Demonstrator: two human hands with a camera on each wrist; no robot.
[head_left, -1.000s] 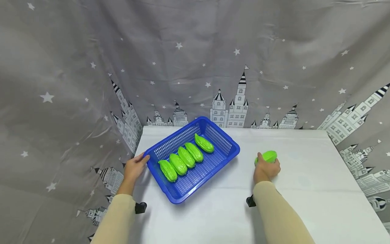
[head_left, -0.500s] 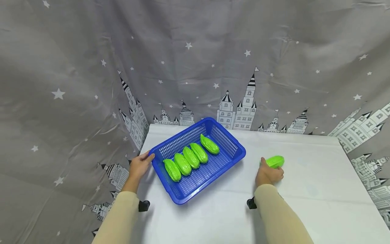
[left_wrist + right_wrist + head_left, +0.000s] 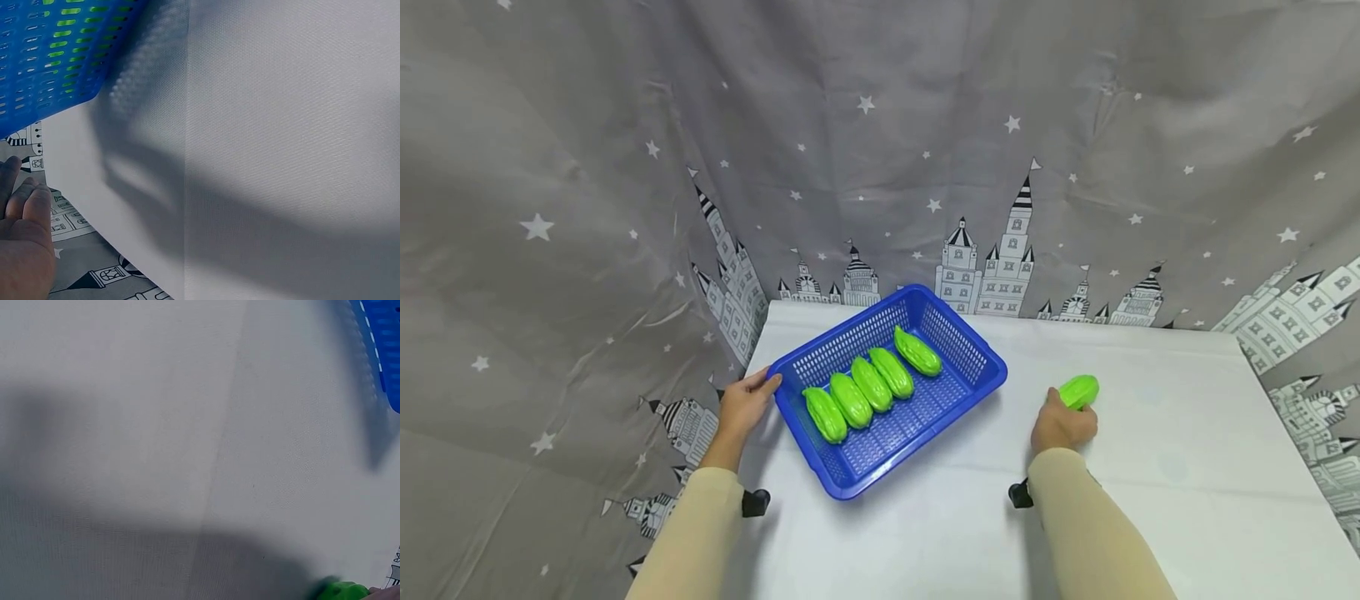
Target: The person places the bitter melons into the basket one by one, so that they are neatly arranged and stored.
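A blue perforated plastic basket (image 3: 887, 442) sits at an angle on the left half of the table. Inside it lie several bright green ridged toy gourds (image 3: 871, 385), mostly in a slanting row. My left hand (image 3: 742, 417) grips the basket's left corner, thumb at the rim. In the left wrist view its fingers (image 3: 37, 203) show beside the basket wall (image 3: 56, 69). To the right of the basket, my right hand (image 3: 1063, 425) holds another green toy gourd (image 3: 1080, 390) from the near side. Only a bit of that gourd (image 3: 344, 590) appears in the right wrist view.
The table under everything has a white covering (image 3: 940, 517). A grey curtain (image 3: 880, 125) printed with castles and stars hangs behind the table and down its sides. Each wrist wears a small black camera, such as the right wrist camera (image 3: 1019, 493).
The head view has shifted a little. Between one second and half a second ago, the right hand and its gourd moved slightly right, away from the basket. The left hand stays at the basket's corner.
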